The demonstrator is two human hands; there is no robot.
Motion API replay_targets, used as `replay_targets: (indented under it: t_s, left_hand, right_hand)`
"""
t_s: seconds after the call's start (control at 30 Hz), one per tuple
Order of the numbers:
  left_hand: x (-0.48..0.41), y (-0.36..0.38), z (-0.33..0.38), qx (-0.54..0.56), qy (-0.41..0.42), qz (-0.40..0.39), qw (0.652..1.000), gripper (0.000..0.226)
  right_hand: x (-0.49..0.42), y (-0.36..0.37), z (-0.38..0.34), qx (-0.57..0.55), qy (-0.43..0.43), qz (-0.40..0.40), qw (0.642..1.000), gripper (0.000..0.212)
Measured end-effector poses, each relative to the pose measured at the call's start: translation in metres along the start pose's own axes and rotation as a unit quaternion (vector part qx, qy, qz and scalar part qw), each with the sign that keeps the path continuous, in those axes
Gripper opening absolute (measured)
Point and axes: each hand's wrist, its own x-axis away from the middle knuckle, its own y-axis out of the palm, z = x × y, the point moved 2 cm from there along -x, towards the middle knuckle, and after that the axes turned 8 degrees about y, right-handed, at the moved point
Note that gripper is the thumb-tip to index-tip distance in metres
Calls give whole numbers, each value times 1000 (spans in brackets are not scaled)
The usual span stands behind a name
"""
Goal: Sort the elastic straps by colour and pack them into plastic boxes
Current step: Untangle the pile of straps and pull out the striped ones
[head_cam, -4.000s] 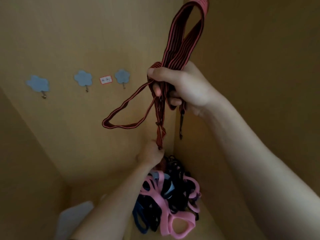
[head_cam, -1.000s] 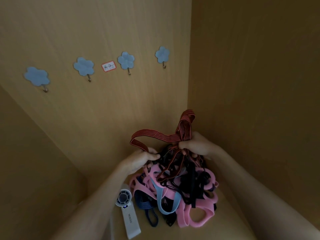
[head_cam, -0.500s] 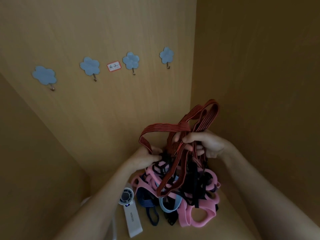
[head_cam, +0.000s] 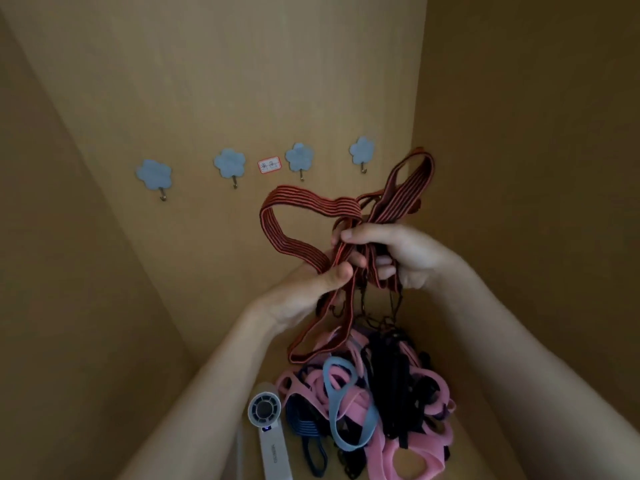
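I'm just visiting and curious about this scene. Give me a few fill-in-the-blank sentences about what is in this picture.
1. The left hand and right hand grip a strap striped red and ____.
2. On the back wall there are ____ blue flower-shaped hooks.
3. The white handheld fan lies to the ____ of the pile of loose straps.

Missing words: black; four; left.

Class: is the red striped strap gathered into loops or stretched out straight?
Gathered into loops. Both the left hand and right hand grip the red striped strap at its bunched middle; loops stick up and hang down.
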Motion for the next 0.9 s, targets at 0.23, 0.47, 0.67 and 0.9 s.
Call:
replay_targets:
  t_s: [0.23, 0.47, 0.67, 0.9]
  left_hand:
    - [29, -19, -23, 67, -52, 204, 975, 75]
    - [78, -51, -50, 77, -135, 325, 933, 39]
    - [103, -66, -60, 68, -160, 374, 911, 24]
    - [108, -82, -66, -102, -209, 397, 888, 16]
  right_hand:
    - [-47, 54, 24, 104, -56, 169, 979, 18]
    - [-80, 97, 63, -59, 92, -48, 993, 39]
    - [-106, 124, 86, 16, 79, 19, 997, 20]
    - [-110, 127, 97, 191, 39, 93, 976, 30]
